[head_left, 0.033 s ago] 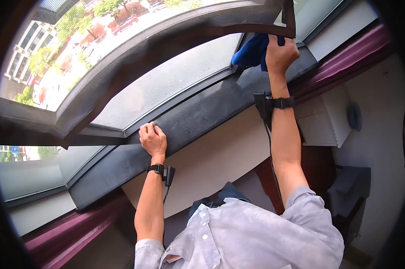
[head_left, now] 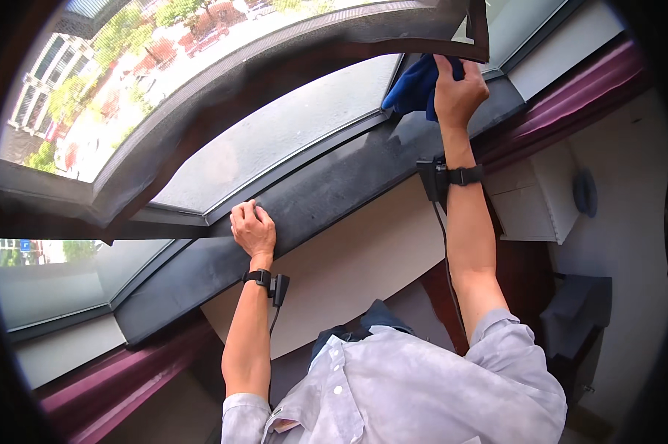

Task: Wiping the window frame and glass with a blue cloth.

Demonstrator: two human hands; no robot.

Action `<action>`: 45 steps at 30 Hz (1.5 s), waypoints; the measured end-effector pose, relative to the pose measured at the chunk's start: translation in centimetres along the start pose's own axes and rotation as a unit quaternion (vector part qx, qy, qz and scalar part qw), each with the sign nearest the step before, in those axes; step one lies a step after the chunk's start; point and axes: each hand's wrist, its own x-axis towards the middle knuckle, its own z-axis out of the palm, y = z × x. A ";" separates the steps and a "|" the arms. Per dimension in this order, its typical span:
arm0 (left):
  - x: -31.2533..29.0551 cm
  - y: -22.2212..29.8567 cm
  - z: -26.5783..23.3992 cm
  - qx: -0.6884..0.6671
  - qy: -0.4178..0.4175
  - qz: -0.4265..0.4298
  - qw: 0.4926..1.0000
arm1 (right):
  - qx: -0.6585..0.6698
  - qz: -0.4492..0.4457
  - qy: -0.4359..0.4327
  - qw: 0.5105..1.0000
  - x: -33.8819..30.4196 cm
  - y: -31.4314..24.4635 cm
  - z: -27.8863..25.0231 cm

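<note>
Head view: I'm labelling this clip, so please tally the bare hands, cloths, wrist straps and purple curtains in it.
Hands: 2
Blue cloth: 1
Black wrist straps: 2
Purple curtains: 2
Total: 7
</note>
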 end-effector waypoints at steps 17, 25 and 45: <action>0.7 -0.5 0.4 -0.030 0.000 0.009 1.000 | 0.011 0.096 -0.018 0.995 -2.3 0.0 5.8; 0.0 -0.4 0.7 -0.062 -0.009 -0.004 0.998 | -0.072 0.162 -0.086 0.980 -14.4 4.5 6.4; 0.0 -0.5 0.5 -0.069 0.003 0.010 0.998 | -0.141 0.158 -0.247 0.946 -13.7 5.3 5.0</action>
